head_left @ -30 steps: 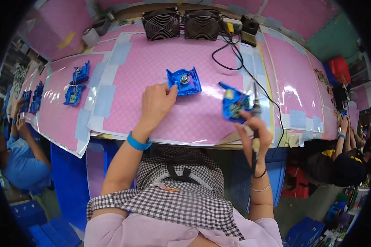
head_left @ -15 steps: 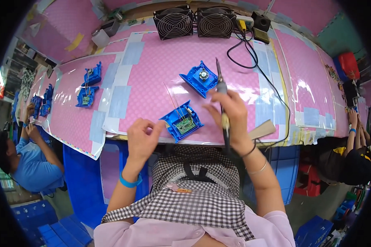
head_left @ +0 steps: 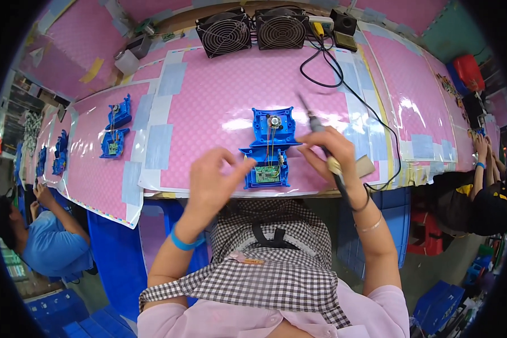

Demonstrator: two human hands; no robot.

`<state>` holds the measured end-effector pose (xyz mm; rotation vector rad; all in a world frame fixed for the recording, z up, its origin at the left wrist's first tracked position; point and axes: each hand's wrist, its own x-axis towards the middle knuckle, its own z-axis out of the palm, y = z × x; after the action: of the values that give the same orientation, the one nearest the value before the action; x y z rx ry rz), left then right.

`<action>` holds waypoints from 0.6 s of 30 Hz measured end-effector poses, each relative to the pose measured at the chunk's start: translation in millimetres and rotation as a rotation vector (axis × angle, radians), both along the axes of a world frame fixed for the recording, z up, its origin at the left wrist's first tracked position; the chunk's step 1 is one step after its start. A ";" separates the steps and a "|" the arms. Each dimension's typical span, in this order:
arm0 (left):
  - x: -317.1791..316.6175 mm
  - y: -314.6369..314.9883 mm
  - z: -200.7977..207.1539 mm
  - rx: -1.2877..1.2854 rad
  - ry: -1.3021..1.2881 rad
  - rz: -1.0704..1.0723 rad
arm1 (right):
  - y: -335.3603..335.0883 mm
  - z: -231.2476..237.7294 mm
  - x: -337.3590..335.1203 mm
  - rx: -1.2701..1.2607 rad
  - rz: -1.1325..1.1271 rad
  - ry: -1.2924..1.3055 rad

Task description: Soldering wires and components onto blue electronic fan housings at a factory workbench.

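Note:
Two blue plastic shell halves lie on the bench before me, one behind the other with their edges meeting. A round speaker (head_left: 274, 121) sits in the far shell half (head_left: 259, 132), and a green circuit board (head_left: 266, 174) in the near shell half (head_left: 248, 179). Thin wires (head_left: 271, 142) run between speaker and board. My right hand (head_left: 341, 151) grips a soldering iron (head_left: 315, 120), its tip pointing up and away; the thumb and a fingertip are by the far half's right corner. My left hand (head_left: 208, 180), fingers apart and empty, hovers beside the near half's left edge.
Two black fans (head_left: 225, 35) stand at the back, with a soldering stand (head_left: 343, 22) and a looped black cord (head_left: 339, 84) to their right. Another pair of blue shells (head_left: 115, 115) lies at left. Co-workers sit on both sides. A beige piece (head_left: 365, 165) lies by my right wrist.
The far shell half has turned straight and come nearer, now meeting the near half, which has also straightened and shifted right. The wires now reach the speaker. Both hands have moved right.

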<state>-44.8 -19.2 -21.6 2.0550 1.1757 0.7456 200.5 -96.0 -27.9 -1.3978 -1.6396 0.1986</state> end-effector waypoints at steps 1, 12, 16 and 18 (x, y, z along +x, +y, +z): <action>-6.0 5.2 12.2 -0.003 -0.001 0.004 | -9.6 2.0 4.0 0.129 -0.013 -0.050; 44.0 8.0 5.8 0.159 -0.167 -0.190 | -47.9 -9.0 5.4 0.036 -0.205 0.528; 56.7 8.1 7.6 0.289 -0.069 -0.157 | -47.1 -9.8 -2.3 -0.065 -0.120 0.560; 58.9 8.0 10.4 0.186 -0.096 -0.109 | -46.2 -13.5 -4.3 -0.059 -0.142 0.542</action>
<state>14.1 -11.2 -11.2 2.1890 0.9638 0.9183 196.3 -142.2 -41.4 -1.3493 -1.0920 0.4995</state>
